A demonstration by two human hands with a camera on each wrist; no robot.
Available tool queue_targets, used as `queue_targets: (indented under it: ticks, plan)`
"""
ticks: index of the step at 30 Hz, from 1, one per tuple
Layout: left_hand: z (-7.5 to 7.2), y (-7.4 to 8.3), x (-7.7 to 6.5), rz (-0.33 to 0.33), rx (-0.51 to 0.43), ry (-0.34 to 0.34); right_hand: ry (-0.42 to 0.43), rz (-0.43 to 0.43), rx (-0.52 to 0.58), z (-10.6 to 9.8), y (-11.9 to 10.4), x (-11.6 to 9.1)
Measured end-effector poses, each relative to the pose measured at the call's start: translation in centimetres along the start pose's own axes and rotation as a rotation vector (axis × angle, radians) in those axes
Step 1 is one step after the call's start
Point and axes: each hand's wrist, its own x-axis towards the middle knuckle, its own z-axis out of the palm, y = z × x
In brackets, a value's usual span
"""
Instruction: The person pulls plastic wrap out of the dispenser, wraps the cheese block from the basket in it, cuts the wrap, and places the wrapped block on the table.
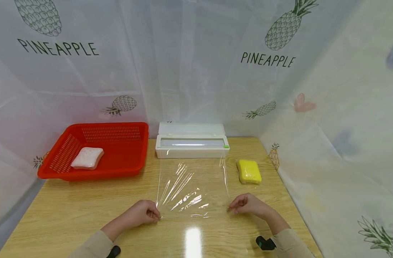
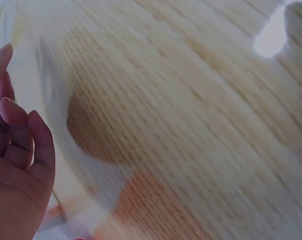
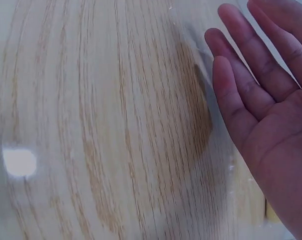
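A sheet of clear plastic wrap point(image 1: 183, 190) stretches from a white wrap dispenser point(image 1: 192, 153) toward me, low over the wooden table. My left hand point(image 1: 144, 213) pinches its near left corner between thumb and forefinger. At the near right corner my right hand point(image 1: 248, 205) pinches the film edge the same way. The left wrist view shows the left hand point(image 2: 18, 145) with its other fingers loosely bent. In the right wrist view the right hand point(image 3: 270, 85) has its outer fingers fairly extended, its pinching fingertips out of frame. The dispenser's lid point(image 1: 192, 128) stands raised at the back.
Left of the dispenser is a red plastic basket point(image 1: 125, 152) with a pale pink, block-shaped item point(image 1: 88, 158) in it. A yellow block point(image 1: 249, 171), seemingly wrapped in film, lies right of the film. Patterned curtains point(image 1: 196, 71) close in the back and sides of the wooden table point(image 1: 70, 215).
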Motion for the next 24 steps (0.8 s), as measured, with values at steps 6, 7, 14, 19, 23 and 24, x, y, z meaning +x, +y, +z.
queue_targets:
  ticks: [6,7,14,19,23,24]
  plan:
    - [-0.5,0.0,-0.3,-0.028,0.028,-0.024,-0.04,-0.015,-0.033,-0.1,-0.5,0.0]
    - [-0.7,0.1,-0.4,-0.041,0.029,-0.029,-0.038,-0.016,-0.048,-0.1,-0.7,0.1]
    - [-4.4,1.7,-0.6,-0.07,0.096,0.005,-0.009,-0.036,-0.138,-1.1,-4.0,1.8]
    - [-8.9,3.8,-0.1,-0.014,0.252,0.082,0.0,-0.084,-0.149,-1.4,-7.4,4.1]
    - [-12.8,5.6,0.3,-0.037,0.332,0.15,0.018,-0.091,-0.129,-0.9,-9.8,6.3]
    - [-13.7,5.9,0.4,-0.055,0.347,0.165,0.024,-0.101,-0.13,-0.6,-10.3,6.9]
